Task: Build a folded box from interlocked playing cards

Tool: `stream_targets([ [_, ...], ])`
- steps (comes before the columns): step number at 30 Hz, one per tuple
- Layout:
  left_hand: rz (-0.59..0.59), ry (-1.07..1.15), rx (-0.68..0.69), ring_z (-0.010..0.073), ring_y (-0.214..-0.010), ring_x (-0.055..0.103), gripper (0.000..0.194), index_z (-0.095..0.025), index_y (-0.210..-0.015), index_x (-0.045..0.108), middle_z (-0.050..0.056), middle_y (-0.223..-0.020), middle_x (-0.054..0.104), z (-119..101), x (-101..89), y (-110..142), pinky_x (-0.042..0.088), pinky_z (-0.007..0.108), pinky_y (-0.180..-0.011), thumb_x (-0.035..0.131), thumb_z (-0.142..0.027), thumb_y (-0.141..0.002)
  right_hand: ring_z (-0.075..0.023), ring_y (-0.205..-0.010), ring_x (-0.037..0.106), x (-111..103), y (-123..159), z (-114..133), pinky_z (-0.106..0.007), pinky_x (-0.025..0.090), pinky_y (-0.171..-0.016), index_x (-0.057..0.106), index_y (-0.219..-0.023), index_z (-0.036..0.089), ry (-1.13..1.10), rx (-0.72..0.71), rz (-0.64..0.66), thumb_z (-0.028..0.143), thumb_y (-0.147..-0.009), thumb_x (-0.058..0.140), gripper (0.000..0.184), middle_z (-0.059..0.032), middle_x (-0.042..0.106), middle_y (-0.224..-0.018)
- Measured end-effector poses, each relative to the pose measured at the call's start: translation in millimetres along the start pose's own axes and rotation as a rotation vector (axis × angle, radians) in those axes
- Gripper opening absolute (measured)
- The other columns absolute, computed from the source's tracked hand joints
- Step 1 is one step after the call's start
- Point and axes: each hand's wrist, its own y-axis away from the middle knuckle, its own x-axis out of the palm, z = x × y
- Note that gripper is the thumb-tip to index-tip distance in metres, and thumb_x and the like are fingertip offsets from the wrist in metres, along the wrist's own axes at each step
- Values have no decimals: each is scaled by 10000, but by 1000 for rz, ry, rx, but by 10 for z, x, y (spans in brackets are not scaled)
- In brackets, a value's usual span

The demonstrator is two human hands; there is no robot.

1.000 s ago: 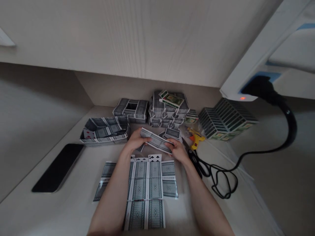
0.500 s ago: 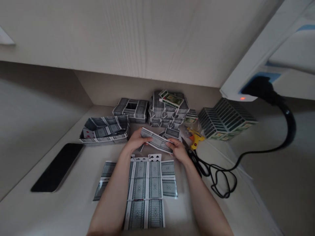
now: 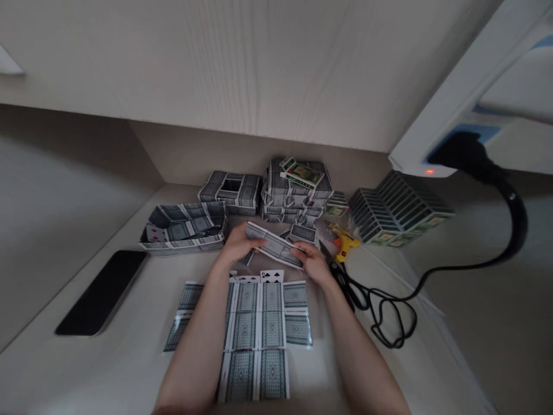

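Note:
A strip of playing cards (image 3: 276,246), patterned backs up, is held slanted above the desk between my hands. My left hand (image 3: 238,245) grips its left end, thumb on top. Around the right end, my right hand (image 3: 311,262) is closed with its thumb on the near edge. Below them lies a flat panel of joined playing cards (image 3: 253,325), backs up, with a few black-suited faces showing at its far edge. My left forearm covers part of the panel. Just behind the held strip sits a stack of loose cards (image 3: 302,233).
An open card-built box (image 3: 185,248) stands left, behind a black phone (image 3: 101,294). Card-built boxes (image 3: 231,193) and a green card packet (image 3: 305,174) are at the back. To the right are a yellow glue gun (image 3: 345,242), black cable (image 3: 389,300), stacked card packs (image 3: 397,210) and a power strip (image 3: 425,155).
Both hands keep hold of the card strip almost in place; its left end sits very slightly higher and farther left. The view has shifted a little.

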Motion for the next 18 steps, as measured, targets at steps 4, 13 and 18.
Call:
stream_targets([
  [4,25,10,0,154,-595,563,347,-151,-745,543,-6,-675,590,19,-8,-1,489,263,-451,742,-246,-477,-76,-353,352,-29,-3,-23,-189,274,-268,595,-706,196,-22,12,16,390,-640,599,205,53,464,-499],
  [13,20,-14,-9,149,-606,567,349,-144,-758,550,-11,-677,596,49,10,-6,498,263,-467,741,-255,-489,-79,-354,365,-10,6,-38,-199,286,-295,581,-713,210,82,-18,-16,381,-685,559,175,56,460,-499],
  [18,-46,-34,-7,140,-588,563,350,-139,-740,545,-6,-682,596,52,17,-30,497,255,-453,747,-245,-475,-76,-336,398,43,-23,-108,-199,309,-287,546,-763,232,56,-83,-77,367,-695,564,152,49,510,-562],
])
